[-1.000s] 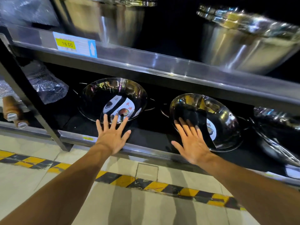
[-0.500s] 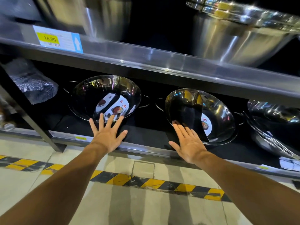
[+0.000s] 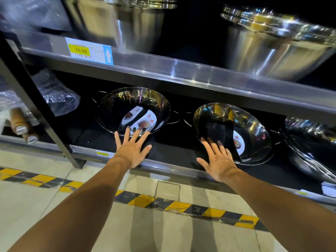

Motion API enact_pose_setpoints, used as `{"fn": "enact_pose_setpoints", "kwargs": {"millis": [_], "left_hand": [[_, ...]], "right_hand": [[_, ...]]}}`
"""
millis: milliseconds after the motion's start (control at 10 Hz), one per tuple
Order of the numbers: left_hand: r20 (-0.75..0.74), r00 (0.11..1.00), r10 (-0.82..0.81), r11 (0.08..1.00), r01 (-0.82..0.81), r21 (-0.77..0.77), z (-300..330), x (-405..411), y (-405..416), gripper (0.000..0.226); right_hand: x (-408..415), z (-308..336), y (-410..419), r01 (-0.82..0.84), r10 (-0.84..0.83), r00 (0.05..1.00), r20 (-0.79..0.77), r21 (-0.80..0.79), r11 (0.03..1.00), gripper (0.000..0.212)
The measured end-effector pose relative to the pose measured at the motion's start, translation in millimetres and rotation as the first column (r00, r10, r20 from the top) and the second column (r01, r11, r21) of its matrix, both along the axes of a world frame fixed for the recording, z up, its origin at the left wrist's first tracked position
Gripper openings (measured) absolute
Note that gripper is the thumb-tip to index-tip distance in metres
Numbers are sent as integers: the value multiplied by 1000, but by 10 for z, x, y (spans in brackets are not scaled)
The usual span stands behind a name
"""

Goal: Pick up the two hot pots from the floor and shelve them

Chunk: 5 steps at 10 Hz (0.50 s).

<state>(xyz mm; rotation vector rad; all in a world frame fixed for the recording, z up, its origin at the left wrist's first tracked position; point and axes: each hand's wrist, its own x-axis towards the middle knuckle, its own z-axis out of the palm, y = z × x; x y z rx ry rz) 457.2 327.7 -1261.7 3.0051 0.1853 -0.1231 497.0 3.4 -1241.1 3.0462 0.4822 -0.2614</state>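
Note:
Two shiny steel hot pots with an S-shaped divider stand on the black bottom shelf [image 3: 174, 153]. The left pot [image 3: 125, 104] carries a paper label inside; the right pot [image 3: 252, 128] tilts toward me. My left hand [image 3: 131, 149] is spread flat, palm down, its fingertips at the left pot's front rim. My right hand [image 3: 219, 160] is spread the same way, fingertips at the right pot's near rim. Neither hand grips anything.
A steel upper shelf [image 3: 181, 73] with a 16.00 price tag [image 3: 89, 50] holds large steel basins [image 3: 272, 48]. More stacked pots [image 3: 312, 140] fill the bottom shelf's right end. Wrapped goods [image 3: 56, 95] lie left of the pots, beside a black post [image 3: 36, 106]. Hazard tape [image 3: 163, 202] crosses the floor.
Both hands stay spread in front of the two pots, with no visible shift against them. The camera view has swung slightly, first left and down, then back up.

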Motion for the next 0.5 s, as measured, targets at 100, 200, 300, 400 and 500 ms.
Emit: {"fn": "enact_pose_setpoints", "kwargs": {"millis": [100, 200, 300, 400, 500], "left_hand": [[25, 1000, -1, 1000, 1, -17, 71, -14, -26, 62], [116, 993, -26, 1000, 26, 2, 128, -27, -21, 65], [201, 977, -67, 997, 58, 50, 238, -6, -20, 66], [255, 962, -94, 995, 80, 64, 384, -65, 10, 65], [341, 931, -127, 992, 118, 48, 544, -231, 54, 62]], "right_hand": [[-33, 57, -12, -25, 25, 999, 40, 16, 1000, 74], [-79, 178, 21, -146, 138, 973, 185, 30, 989, 70], [-37, 349, 229, -232, 200, 949, 243, 114, 966, 64], [-8, 432, 541, -252, 197, 952, 236, 231, 940, 61], [42, 485, 944, -282, 222, 950, 221, 296, 913, 59]]}}
